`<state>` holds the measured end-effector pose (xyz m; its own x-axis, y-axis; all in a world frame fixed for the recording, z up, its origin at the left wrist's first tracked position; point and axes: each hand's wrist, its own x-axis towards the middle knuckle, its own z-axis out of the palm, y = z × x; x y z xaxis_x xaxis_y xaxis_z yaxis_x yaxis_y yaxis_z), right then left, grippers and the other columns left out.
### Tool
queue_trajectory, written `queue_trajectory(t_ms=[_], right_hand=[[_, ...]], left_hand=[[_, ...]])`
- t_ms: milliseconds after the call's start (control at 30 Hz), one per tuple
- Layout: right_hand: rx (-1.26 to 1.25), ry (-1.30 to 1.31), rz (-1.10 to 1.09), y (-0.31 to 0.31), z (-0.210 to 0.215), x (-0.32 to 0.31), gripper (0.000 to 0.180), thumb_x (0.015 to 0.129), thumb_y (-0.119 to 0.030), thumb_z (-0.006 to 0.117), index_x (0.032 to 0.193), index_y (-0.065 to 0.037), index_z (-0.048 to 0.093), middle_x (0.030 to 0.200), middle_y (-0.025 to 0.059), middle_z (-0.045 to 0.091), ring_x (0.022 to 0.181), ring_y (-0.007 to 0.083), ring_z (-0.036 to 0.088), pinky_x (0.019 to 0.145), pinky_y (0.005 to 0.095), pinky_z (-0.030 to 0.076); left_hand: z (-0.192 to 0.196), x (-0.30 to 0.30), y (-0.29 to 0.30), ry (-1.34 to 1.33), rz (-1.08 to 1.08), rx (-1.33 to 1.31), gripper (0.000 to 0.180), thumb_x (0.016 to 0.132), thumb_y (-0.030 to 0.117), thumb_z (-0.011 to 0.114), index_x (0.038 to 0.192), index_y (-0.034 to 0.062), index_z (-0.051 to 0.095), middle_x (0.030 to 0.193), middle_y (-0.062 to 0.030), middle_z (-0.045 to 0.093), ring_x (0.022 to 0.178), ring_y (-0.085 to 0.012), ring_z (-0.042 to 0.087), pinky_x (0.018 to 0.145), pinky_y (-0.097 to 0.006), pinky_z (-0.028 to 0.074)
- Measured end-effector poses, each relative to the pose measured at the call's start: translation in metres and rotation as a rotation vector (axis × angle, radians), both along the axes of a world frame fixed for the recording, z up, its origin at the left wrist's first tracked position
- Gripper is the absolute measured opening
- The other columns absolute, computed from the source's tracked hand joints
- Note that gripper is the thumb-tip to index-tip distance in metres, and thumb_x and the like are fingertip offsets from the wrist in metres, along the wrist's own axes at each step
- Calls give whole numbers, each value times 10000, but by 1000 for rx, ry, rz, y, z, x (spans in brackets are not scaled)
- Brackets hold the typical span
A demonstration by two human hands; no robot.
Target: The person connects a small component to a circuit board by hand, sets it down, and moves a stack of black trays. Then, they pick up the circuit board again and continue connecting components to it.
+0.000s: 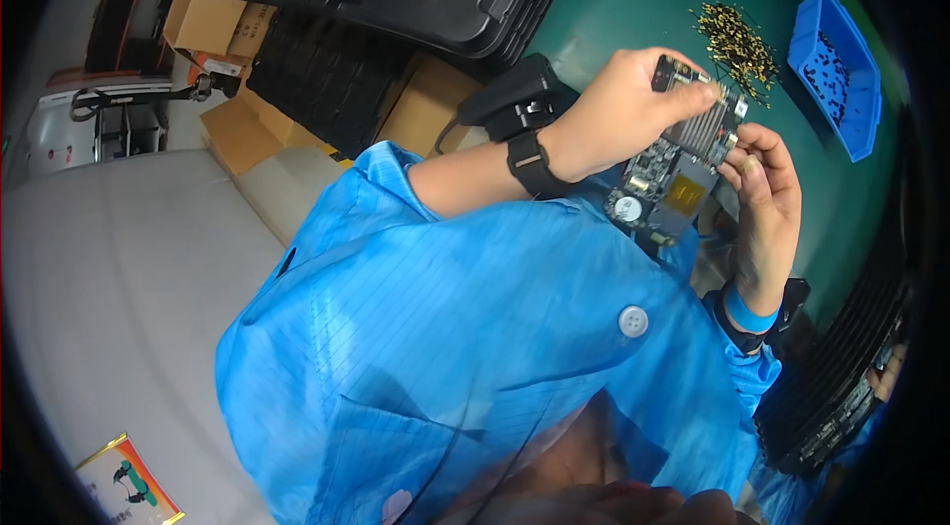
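- Nearest, against the front of my blue striped smock (445, 297), the lower end of a dark rectangular circuit board (648, 169) hangs in the air, with a white round disc (627, 209) and a yellow tape square (684, 194) on its upward face.
- Its long axis runs steeply up the view, leaning right at the far end; the disc end points back at my body, and the silver metal connectors (741, 107) face right.
- My left hand (618, 114) is clamped on the far half: thumb across the grey ribbed metal heatsink (699, 119), the other fingers mostly hidden beneath.
- My right hand (772, 190) sits at the connector edge, thumb and fingertips close together; I cannot tell whether they pinch anything small.
- I judge the board light but weighted toward the heatsink, stiff, not very slippery, and fragile where bare parts stand up. Heatsink and board edges look the best places to hold; I'd keep pressure off the tape and disc.
- Beyond my hands, a loose heap of small gold and black pieces (737, 45) lies on the green tabletop (633, 0).
- Right of it stands a blue plastic bin (859, 134) with tiny dark pieces inside.
- At the far left, a black moulded tray (505, 5) carries a row of similar boards.
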<state>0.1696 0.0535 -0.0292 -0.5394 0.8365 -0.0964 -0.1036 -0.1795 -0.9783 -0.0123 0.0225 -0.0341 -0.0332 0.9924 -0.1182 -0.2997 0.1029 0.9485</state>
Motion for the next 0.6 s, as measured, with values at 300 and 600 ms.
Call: queue_trajectory(t_ms=[300,600], right_hand=[[-98,-65,104,-5,2,-11,186,854,-114,501,992,11,512,803,0,566,730,50,501,660,174,389],[246,-268,-173,-11,-6,-15,87,824,-38,520,894,2,554,713,-19,555,611,37,490,532,173,382]], left_hand=[[1,-3,17,-245,121,124,224,834,163,552,989,9,502,888,-56,568,805,-103,551,704,-243,464],[-6,10,0,476,146,264,873,709,219,694,1290,-24,89,1233,-201,340,1129,-265,398,914,-358,364]])
